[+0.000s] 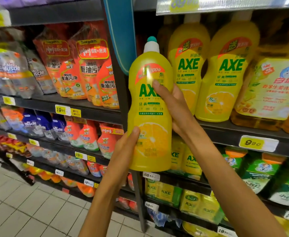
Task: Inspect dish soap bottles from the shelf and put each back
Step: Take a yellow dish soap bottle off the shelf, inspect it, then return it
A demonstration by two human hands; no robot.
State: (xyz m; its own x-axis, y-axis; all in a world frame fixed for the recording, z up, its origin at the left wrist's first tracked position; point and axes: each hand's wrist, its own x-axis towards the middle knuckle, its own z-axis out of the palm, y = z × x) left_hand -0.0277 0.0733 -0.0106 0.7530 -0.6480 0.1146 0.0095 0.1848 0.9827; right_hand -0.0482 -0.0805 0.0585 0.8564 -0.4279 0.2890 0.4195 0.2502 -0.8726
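Now | yellow bottle (150,106) upright | between left hand (125,147), right hand (172,106) fingers

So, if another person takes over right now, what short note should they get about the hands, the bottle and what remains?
Left hand: holds the lower part of the yellow AXE bottle, thumb on the front.
Right hand: wraps the bottle's middle from its right side.
Bottle: upright, off the shelf, label facing the camera, cap on.
Two same AXE bottles stand on the shelf to its right.
Done: bottle taken out, under inspection.
Left: put it back beside them.
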